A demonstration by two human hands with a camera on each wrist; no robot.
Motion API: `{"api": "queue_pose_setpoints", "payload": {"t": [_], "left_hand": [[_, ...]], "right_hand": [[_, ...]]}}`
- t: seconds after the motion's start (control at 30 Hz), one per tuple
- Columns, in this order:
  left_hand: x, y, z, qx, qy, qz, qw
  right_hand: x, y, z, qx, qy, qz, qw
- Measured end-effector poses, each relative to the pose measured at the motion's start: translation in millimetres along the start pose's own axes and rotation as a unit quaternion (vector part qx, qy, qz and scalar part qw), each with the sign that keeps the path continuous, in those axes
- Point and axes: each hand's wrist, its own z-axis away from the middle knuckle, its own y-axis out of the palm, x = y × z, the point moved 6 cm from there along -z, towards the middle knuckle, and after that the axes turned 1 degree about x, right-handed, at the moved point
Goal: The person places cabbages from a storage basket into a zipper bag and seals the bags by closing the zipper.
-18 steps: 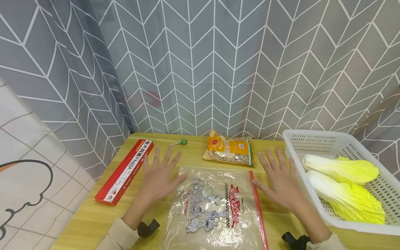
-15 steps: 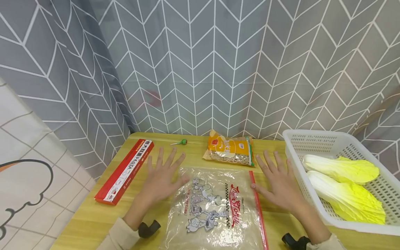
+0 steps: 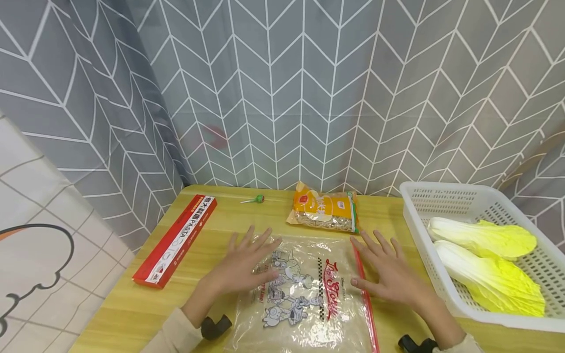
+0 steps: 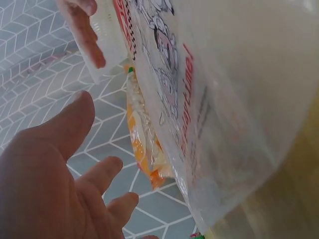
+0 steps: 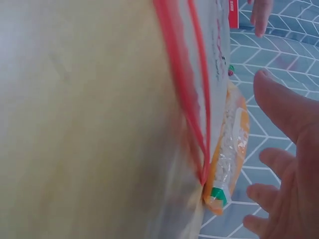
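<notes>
Head view: clear zip bag (image 3: 304, 294) with red seal strip lies flat on the bench (image 3: 132, 309), lower centre of frame. Left hand (image 3: 247, 267), fingers spread and straight, rests flat over the bag's left edge, gripping nothing. Right hand (image 3: 388, 277), also flat and spread, lies at the bag's right edge by the red strip, gripping nothing. Noodle pack (image 3: 324, 213) sits just above the bag. Red pasta box (image 3: 176, 240) at left; lollipop (image 3: 256, 199) near the box's top. White basket (image 3: 423, 196) at right holds two cabbages (image 3: 485, 260).
</notes>
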Motion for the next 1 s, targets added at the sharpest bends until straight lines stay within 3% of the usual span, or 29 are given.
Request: {"api": "queue_pose_setpoints", "payload": {"t": [0.33,0.5,0.73,1.0], "left_hand": [[-14.7,6.6,-10.1,0.037,0.027,0.031,0.9985],[-20.4,14.6,-14.7,0.073,0.036,0.037,0.9960],[-16.6,26.4,-13.4,0.119,0.013,0.037,0.9921],[-10.5,30.5,-11.7,0.137,0.004,0.048,0.9893]], "right_hand": [[4.4,13.8,4.0,0.031,-0.021,-0.032,0.999],[5.5,20.1,3.7,0.047,-0.026,-0.055,0.997],[6.8,28.3,3.9,0.056,-0.032,-0.075,0.995],[8.4,32.5,2.5,0.049,-0.037,-0.078,0.995]]}}
